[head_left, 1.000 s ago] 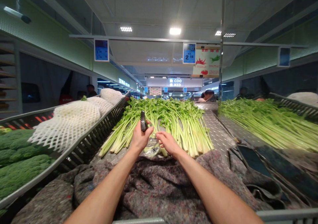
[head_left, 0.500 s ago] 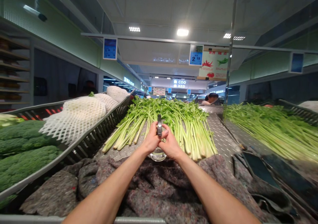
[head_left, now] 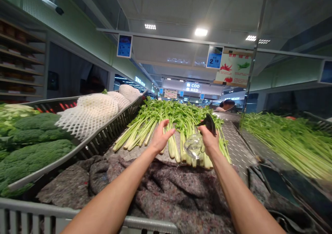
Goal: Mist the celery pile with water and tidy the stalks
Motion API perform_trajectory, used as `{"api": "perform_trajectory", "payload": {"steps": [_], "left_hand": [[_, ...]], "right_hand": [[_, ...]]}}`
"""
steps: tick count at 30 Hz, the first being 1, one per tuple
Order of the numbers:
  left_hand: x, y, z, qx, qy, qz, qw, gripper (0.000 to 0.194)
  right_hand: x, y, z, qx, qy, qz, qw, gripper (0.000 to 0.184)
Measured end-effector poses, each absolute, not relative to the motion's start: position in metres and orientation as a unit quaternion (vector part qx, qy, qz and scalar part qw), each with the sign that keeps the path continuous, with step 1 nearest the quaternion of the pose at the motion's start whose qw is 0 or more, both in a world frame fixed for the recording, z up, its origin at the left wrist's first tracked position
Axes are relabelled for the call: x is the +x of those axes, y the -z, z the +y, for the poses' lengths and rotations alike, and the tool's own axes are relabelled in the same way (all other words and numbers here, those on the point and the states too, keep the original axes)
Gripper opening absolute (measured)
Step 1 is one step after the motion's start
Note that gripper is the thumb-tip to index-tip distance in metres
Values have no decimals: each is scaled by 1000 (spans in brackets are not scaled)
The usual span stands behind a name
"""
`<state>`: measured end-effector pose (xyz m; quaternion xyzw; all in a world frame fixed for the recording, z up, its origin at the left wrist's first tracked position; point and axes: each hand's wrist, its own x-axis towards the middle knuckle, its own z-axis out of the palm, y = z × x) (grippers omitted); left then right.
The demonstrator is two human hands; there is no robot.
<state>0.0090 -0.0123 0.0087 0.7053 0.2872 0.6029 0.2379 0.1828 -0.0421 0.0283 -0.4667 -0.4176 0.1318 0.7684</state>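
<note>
My right hand (head_left: 209, 140) is wrapped round the neck of a clear spray bottle (head_left: 193, 146) with a black spray head (head_left: 209, 124). The bottle tilts, its clear body hanging to the left of the hand. My left hand (head_left: 161, 137) holds nothing; its thumb and fingers are apart, and it hovers over the celery. Beneath and beyond both hands, a wide spread of celery (head_left: 145, 132) lies with leaves to the back and pale stalk ends toward me. Under the celery is a patterned metal shelf (head_left: 234, 140).
Crumpled grey-brown felt cloth (head_left: 166, 189) lies in front of the celery. To the left, a dark slatted divider (head_left: 114, 128) borders broccoli (head_left: 41, 154) and produce in white foam nets (head_left: 90, 113). A mirror (head_left: 285, 133) stands on the right. Far back is a person (head_left: 226, 106).
My hands, together on the spray bottle before, have parted. The left has let go and opened; the right has carried the bottle to the right and tilted it. The view has shifted slightly.
</note>
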Motion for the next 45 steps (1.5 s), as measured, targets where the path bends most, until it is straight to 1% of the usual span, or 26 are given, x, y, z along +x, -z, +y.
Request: {"api": "perform_trajectory", "payload": {"steps": [2,5,10,14,16,19,22,24,27,29,30,32,34,35,38,40,42,45], "left_hand": [[3,-9,-2,656,-653,312,214,50],[-2,-8,9,616,-687,335,190,46],[-3,-3,11,628,-657,376,179,42],[-3,1,9,642,-641,391,153,42],[-3,3,9,653,-622,406,146,46],[-1,9,8,688,-571,429,128,53],[6,17,5,775,-478,403,95,53],[14,24,0,845,-380,373,47,55],[27,35,-9,896,-249,362,-72,69],[32,40,-14,894,-213,368,-144,78],[32,41,-15,888,-210,372,-170,78],[31,41,-14,868,-225,395,-200,70],[25,41,-9,846,-254,430,-188,65],[22,40,-6,837,-271,447,-161,66],[14,36,4,815,-347,464,-15,69],[11,30,8,779,-435,448,56,61],[9,23,11,736,-520,426,85,53],[5,13,12,682,-598,410,101,48]], "right_hand": [[192,-30,-41,-454,-114,-398,789,30],[197,-27,-38,-421,-136,-416,795,30],[193,-20,-35,-427,-166,-438,774,32],[193,-16,-35,-460,-133,-455,751,31],[195,-15,-35,-477,-102,-473,734,30],[198,-16,-35,-483,-75,-471,734,31],[201,-18,-35,-469,-56,-454,755,32],[204,-20,-34,-466,-33,-448,762,32],[209,-23,-34,-468,-7,-433,771,31],[210,-24,-33,-465,-1,-422,778,31],[211,-24,-33,-466,0,-418,780,32],[211,-24,-33,-471,2,-415,778,31],[210,-25,-34,-474,3,-414,777,31],[210,-25,-35,-472,1,-413,779,31],[209,-26,-37,-464,-10,-415,782,34],[208,-26,-38,-465,-22,-433,772,32],[206,-26,-39,-463,-42,-460,756,30],[203,-24,-38,-454,-74,-486,743,28]]}}
